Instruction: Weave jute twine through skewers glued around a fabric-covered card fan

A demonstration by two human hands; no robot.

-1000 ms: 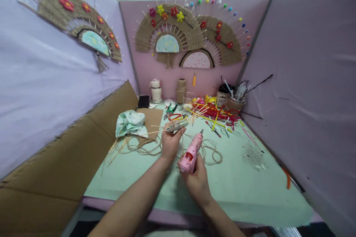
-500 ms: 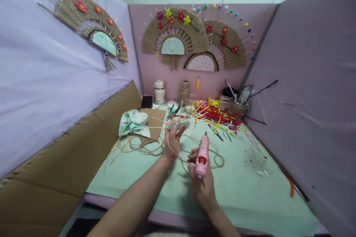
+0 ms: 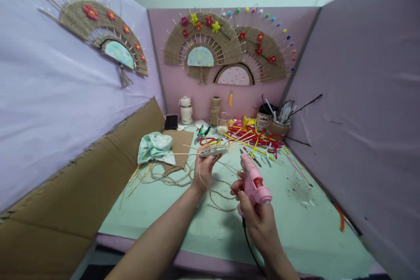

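Note:
Near the middle of the table, my left hand (image 3: 204,170) is closed around a small fan base (image 3: 213,152) covered in pale cloth, with thin wooden sticks fanning out from it. A length of twine (image 3: 216,194) hangs by this hand and loops over the tabletop. My right hand (image 3: 257,214) grips a pink hot glue gun (image 3: 253,179) by its handle, its nozzle pointing up and to the left, a short way right of the sticks. A black cord (image 3: 248,245) runs down from the glue gun's handle.
Crumpled printed cloth (image 3: 155,148) and cardboard (image 3: 179,140) lie at left. Behind my hands are green-handled pliers (image 3: 203,131), a twine spool (image 3: 215,111), a white bottle (image 3: 186,110) and red and yellow pipe cleaners (image 3: 262,138). Pots of sticks (image 3: 277,129) stand back right. Finished fans (image 3: 201,19) hang behind.
My right hand has moved to the right and turned the glue gun, so its nozzle leans left and its cord shows. The fan base in my left hand has tilted flatter.

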